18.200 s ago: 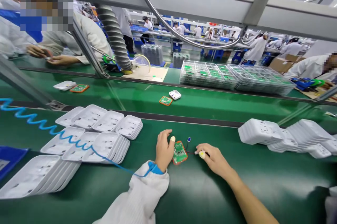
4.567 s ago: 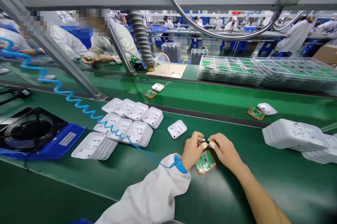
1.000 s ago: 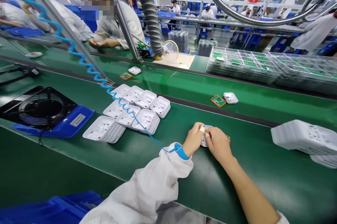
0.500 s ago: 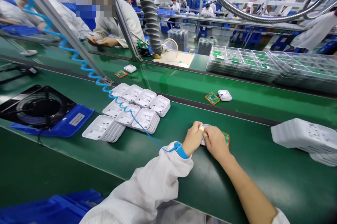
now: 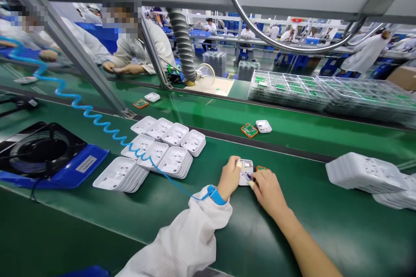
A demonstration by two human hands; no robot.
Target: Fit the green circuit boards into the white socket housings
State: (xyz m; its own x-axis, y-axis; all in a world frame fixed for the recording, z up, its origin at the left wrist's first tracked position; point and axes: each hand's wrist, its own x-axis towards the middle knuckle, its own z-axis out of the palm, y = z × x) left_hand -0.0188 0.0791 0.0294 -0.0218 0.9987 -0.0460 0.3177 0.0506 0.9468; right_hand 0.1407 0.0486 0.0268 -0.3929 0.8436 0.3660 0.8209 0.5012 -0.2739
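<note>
A white plastic housing (image 5: 246,178) lies on the green bench between my two hands. My left hand (image 5: 230,176), with a blue wrist strap at the cuff, grips the housing's left edge with closed fingers. On the right side, my right hand (image 5: 267,188) has its fingertips pinched over the housing, at small dark and blue wires (image 5: 249,176). Just behind my right fingers is a green circuit board with an orange edge (image 5: 261,167), mostly hidden by the hand.
Stacked white housings (image 5: 173,161) stand left, more (image 5: 364,173) at right. A black fan (image 5: 48,149) sits far left. Beyond the ledge lie another board (image 5: 249,130) and housing (image 5: 263,126). A coiled blue cord (image 5: 94,116) runs to my left wrist. Clear trays (image 5: 289,88) are behind.
The view has tilted up and shifted slightly. My hands have moved apart a little, so more of the housing and the wires on it show. More of the board is covered.
</note>
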